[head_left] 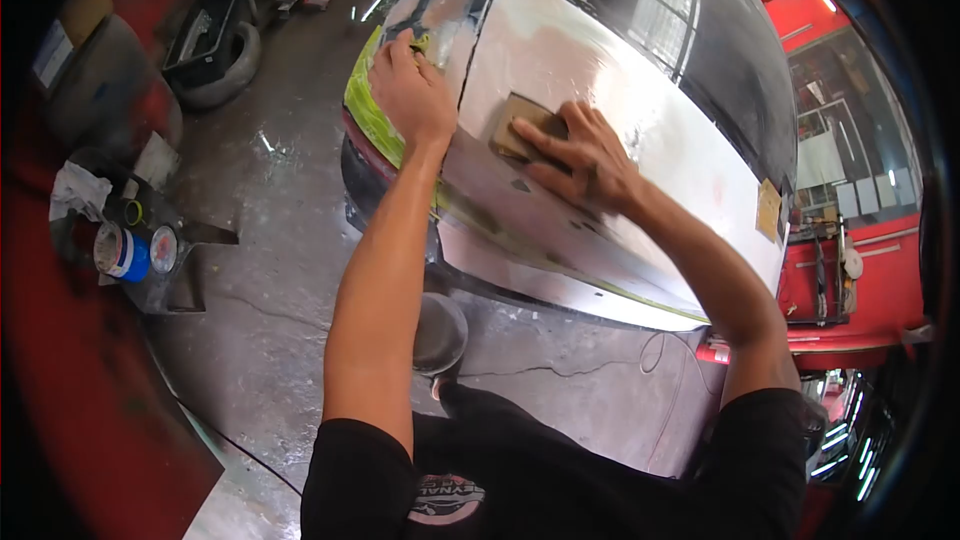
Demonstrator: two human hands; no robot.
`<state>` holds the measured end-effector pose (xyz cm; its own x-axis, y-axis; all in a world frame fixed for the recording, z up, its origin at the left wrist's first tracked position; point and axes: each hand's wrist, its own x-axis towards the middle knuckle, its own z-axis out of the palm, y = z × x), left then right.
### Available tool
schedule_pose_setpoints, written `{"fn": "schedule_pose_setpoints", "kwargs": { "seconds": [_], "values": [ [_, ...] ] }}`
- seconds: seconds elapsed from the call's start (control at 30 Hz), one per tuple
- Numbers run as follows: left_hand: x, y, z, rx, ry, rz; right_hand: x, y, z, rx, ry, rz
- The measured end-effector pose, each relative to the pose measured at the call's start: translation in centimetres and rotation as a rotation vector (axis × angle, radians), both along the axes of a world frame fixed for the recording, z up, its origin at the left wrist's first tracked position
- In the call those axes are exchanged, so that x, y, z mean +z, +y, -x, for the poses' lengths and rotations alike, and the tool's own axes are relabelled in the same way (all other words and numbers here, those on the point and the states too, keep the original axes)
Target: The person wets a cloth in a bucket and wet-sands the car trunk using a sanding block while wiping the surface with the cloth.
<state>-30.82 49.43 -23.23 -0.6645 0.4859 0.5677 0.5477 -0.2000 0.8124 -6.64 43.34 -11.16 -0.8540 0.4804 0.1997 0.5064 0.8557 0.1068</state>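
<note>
A car body panel [610, 65], patchy white and pinkish and wet-looking, curves across the middle of the view. My right hand [588, 155] presses a brown sheet of sandpaper [515, 125] against it, fingers stretched over the sheet. On the panel's left corner, past a dark seam, rests my left hand [412, 90] with curled fingers. A small yellow-green bit shows at its fingertips; what it is, I cannot make out. Bright yellow-green covering [368, 115] runs along the edge beside that hand. A second brown piece [768, 208] lies at the panel's right end.
At left, a low dark stand [185, 265] carries a blue-and-white can [122, 252] and a crumpled white cloth [78, 190]. Tyres and a black tray [205, 35] are behind it. A round dark stool [438, 332] stands below the car. Red shelving [870, 270] is at right; a thin hose [660, 360] crosses the floor.
</note>
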Motion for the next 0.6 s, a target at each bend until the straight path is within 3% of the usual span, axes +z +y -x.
{"fn": "schedule_pose_setpoints", "kwargs": {
  "seconds": [0.07,0.1,0.2,0.23,0.33,0.47,0.53,0.6],
  "values": [
    [-0.4,-0.7,-0.5,-0.009,0.002,0.009,0.5,4.4,2.5,-0.176,-0.033,-0.076],
    [-0.3,-0.8,-0.6,-0.001,-0.001,0.012,-0.3,7.2,3.7,-0.133,0.092,-0.214],
    [0.4,-1.0,-0.3,0.019,0.002,0.019,-0.2,4.9,4.1,-0.146,0.144,-0.183],
    [0.5,-0.9,-0.3,0.023,0.002,0.023,0.6,1.5,4.0,-0.204,0.067,-0.033],
    [0.2,-0.6,-0.2,0.020,0.022,-0.029,0.2,-1.7,1.7,-0.110,-0.001,0.040],
    [0.2,-0.5,-0.1,0.020,0.014,-0.020,-0.5,6.5,4.8,-0.132,0.100,-0.182],
    [0.5,-0.7,-0.2,0.033,0.004,-0.001,0.0,5.5,5.9,-0.186,0.105,-0.219],
    [0.3,-0.8,-0.3,0.030,0.016,0.012,0.5,0.5,4.5,-0.210,0.038,-0.064]
  ]
}}
